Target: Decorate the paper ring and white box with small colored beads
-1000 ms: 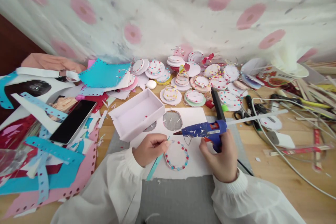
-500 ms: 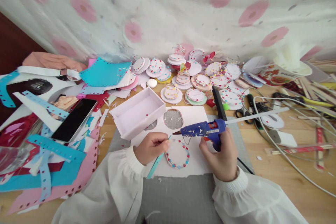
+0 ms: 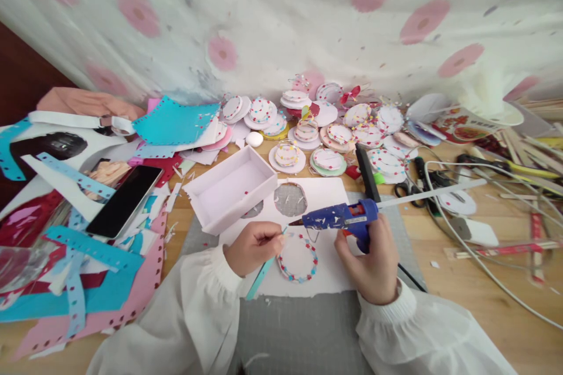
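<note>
Lying flat between our two hands is a round white piece (image 3: 298, 258) edged with small red and blue bits, on a sheet of white paper (image 3: 329, 278). Just past its far edge we have the dark nozzle of a blue glue gun (image 3: 329, 217) pointing left, close to the tip of a slim teal piece (image 3: 260, 279); whether nozzle and tip touch, we cannot tell. Our right hand (image 3: 372, 261) is wrapped around the gun's handle, and a white glue stick (image 3: 431, 194) juts from its back end. Our left hand (image 3: 255, 249) pinches the teal piece between thumb and fingers. Beyond the left hand we see an open pale box (image 3: 233, 187) covering part of the paper, and beside it a round cut-out that shows grey. Under the paper lies a grey mat (image 3: 294, 334). Farther out, decorated round discs (image 3: 287, 156) crowd the wooden table (image 3: 444, 293) before a flowered curtain (image 3: 272, 6). To our left, a black phone (image 3: 124, 201) rests on coloured paper scraps (image 3: 101, 299); to our right we have scissors (image 3: 403, 190) and a white plug (image 3: 480, 231).
</note>
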`<state>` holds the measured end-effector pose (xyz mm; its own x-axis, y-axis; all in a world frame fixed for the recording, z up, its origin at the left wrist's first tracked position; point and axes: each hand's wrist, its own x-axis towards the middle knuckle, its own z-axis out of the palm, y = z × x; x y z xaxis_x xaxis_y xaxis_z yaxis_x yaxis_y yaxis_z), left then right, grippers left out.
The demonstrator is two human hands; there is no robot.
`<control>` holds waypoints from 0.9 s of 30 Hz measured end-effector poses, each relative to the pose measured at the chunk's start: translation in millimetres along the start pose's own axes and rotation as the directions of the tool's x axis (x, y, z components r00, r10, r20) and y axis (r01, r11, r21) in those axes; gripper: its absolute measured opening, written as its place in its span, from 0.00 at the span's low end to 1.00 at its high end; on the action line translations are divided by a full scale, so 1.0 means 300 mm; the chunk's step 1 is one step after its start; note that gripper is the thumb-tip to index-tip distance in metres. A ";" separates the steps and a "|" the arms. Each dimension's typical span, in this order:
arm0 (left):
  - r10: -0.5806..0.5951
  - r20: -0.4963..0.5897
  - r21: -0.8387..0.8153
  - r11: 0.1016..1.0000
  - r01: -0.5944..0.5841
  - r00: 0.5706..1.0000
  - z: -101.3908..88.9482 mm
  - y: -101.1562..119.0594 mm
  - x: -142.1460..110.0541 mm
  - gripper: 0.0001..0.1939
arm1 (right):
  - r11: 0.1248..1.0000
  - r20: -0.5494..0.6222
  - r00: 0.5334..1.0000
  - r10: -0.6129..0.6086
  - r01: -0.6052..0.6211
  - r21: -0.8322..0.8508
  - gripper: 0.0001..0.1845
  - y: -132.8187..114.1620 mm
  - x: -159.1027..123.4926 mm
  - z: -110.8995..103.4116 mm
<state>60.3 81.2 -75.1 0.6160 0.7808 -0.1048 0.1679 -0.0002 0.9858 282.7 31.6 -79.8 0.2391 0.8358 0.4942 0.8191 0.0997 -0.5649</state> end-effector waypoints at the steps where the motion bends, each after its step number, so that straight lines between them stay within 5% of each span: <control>1: 0.001 0.000 -0.002 1.000 -0.001 1.000 0.000 0.000 0.000 0.19 | 1.000 0.002 1.000 -0.003 0.003 0.001 0.11 0.001 0.000 0.000; 27: -0.016 -0.005 -0.013 1.000 0.016 1.000 0.002 0.011 0.002 0.18 | 1.000 0.013 1.000 -0.020 0.020 0.006 0.09 0.004 -0.003 -0.001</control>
<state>61.5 81.2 -71.8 0.6096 0.7837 -0.1195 0.1678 0.0198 0.9856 283.7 30.8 -80.8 0.2161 0.8405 0.4968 0.8205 0.1195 -0.5591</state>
